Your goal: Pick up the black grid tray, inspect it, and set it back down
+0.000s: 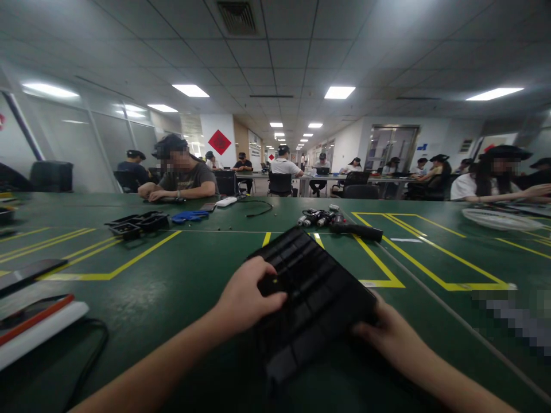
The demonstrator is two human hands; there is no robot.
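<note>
"How did the grip look from your end?"

"My right hand (394, 335) was clamped on the near right corner of a black gridded panel (316, 292), thumb along its edge. My left hand (249, 295) was curled over the panel's left side, thumb and forefinger around a dark patch — whether they pinched a separate piece or just lay against the panel, I couldn't tell."

"And the panel itself?"

"Tilted over the green table (155, 301), straight ahead of me, between the two hands. Beyond it lay a cluster of metal parts (316, 217) and a black cylindrical piece (359, 230); off to the left, some black trays (140, 222) sat beside a blue item (189, 216)."

"Any writing you could read?"

"Nothing legible. There was a tiny yellow mark (276, 281) between the left thumb and forefinger, too blurred to make out. A red diamond sign (219, 141) hung on the far pillar with a dark figure on it, and a wall board (255, 148) next to it carried lettering — too small for me."
</note>
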